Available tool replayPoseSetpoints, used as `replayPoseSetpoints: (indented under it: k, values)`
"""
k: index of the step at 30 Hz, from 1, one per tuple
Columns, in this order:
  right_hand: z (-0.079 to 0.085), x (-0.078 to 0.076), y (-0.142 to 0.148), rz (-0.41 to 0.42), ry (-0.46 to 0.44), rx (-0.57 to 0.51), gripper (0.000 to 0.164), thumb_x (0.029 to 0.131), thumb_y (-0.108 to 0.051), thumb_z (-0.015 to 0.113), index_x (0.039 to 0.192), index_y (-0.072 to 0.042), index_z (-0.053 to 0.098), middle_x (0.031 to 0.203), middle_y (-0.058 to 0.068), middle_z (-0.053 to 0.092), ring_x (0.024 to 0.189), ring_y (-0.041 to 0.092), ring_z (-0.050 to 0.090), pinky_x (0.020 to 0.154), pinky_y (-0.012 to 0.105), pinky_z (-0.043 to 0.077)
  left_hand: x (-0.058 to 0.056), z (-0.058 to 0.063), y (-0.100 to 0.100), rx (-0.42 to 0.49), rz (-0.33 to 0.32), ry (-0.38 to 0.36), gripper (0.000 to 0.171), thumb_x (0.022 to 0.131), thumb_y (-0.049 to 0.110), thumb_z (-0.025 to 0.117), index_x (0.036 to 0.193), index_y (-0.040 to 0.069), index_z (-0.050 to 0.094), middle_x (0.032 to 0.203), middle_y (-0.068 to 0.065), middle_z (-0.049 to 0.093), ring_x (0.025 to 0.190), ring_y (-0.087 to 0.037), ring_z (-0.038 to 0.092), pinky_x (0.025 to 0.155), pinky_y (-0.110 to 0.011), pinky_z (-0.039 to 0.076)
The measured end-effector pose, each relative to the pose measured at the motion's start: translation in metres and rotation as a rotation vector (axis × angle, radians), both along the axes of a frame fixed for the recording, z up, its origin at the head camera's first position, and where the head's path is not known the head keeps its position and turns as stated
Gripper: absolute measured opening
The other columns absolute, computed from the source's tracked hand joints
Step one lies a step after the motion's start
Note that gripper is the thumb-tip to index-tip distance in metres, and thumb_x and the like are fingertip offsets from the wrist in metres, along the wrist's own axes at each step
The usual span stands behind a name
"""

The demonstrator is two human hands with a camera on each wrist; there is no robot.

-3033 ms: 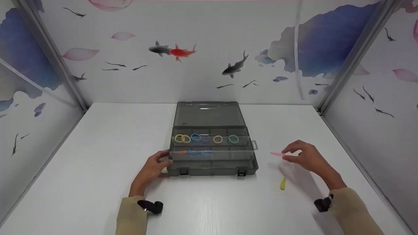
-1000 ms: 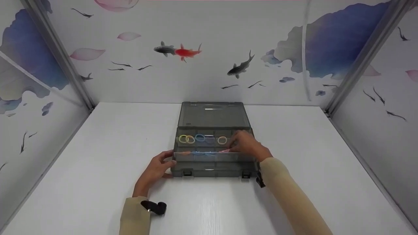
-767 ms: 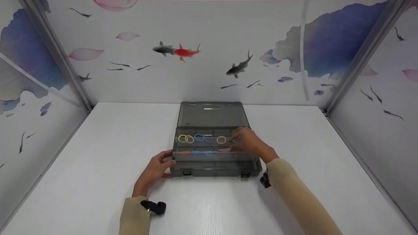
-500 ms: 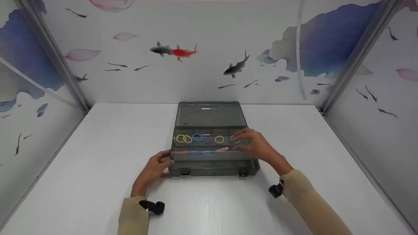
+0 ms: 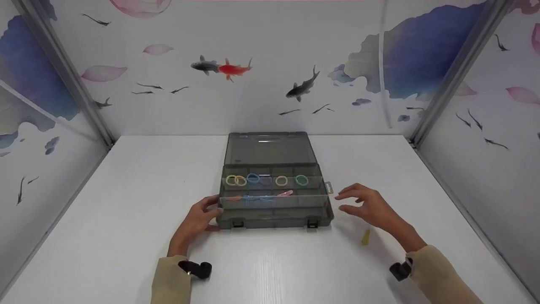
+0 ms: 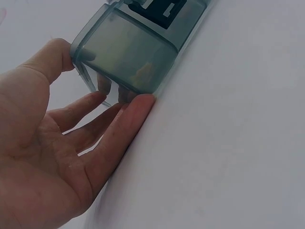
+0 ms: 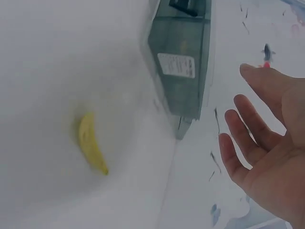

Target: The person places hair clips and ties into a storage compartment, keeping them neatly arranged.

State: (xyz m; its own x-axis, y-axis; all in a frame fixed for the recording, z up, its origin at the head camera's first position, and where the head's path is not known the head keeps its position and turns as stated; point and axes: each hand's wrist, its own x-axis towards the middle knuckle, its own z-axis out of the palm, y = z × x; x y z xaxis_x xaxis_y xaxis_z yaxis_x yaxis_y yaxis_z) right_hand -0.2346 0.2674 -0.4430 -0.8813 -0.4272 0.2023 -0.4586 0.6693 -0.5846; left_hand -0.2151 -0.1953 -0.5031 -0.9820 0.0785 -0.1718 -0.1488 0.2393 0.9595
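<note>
A grey see-through compartment box (image 5: 276, 222) stands on the table with its lid up. My left hand (image 5: 197, 217) grips its front left corner, thumb at the rim and fingers against the side wall, as the left wrist view shows. Coloured hair ties, among them a green one (image 5: 301, 180), lie in the back row. In the middle row are orange and blue pieces and a pink hair clip (image 5: 285, 193). My right hand (image 5: 373, 207) hovers right of the box, fingers spread and holding nothing. Below it on the table lies a small yellow hair clip (image 7: 91, 144).
The raised lid (image 5: 270, 148) leans back near the rear wall (image 5: 261, 114). A clear hang tab (image 5: 329, 187) juts from the box's right side. Walls painted with fish and petals enclose the white table (image 5: 270, 261) at the back and both sides.
My right hand carried the pink hair clip into the middle row, released it and drew back to the right with fingers apart. My left hand has kept its hold on the box.
</note>
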Motion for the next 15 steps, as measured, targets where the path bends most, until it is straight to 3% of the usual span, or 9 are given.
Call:
replayPoseSetpoints:
  k: [3,10,15]
  values:
    - [-0.003,0.003,0.018,0.007,-0.038,0.04,0.028,0.089,-0.021,0.076,0.117,-0.019,0.075,0.121,0.004,0.066,0.115,0.029,0.062,0.088,0.047,0.056,0.0,-0.001,-0.001,-0.003,0.008,-0.012,0.055,0.098,0.014,0.058,0.151,0.011,0.044,0.157,-0.016,0.04,0.133,-0.036,0.05,0.089,-0.046,0.061]
    - [-0.008,0.005,0.053,0.053,-0.131,0.092,0.036,0.089,-0.027,0.075,0.122,-0.013,0.072,0.124,0.006,0.066,0.117,0.031,0.059,0.089,0.039,0.055,-0.002,-0.003,0.0,-0.006,0.009,-0.019,0.054,0.098,0.014,0.058,0.151,0.01,0.044,0.157,-0.016,0.041,0.132,-0.037,0.052,0.088,-0.046,0.061]
    - [-0.016,0.001,0.071,0.055,-0.188,0.097,0.031,0.089,-0.028,0.075,0.116,-0.014,0.074,0.121,0.005,0.068,0.114,0.022,0.06,0.087,0.037,0.053,-0.002,0.0,0.001,-0.02,0.003,-0.011,0.053,0.099,0.015,0.058,0.15,0.01,0.045,0.154,-0.018,0.044,0.131,-0.035,0.052,0.085,-0.043,0.061]
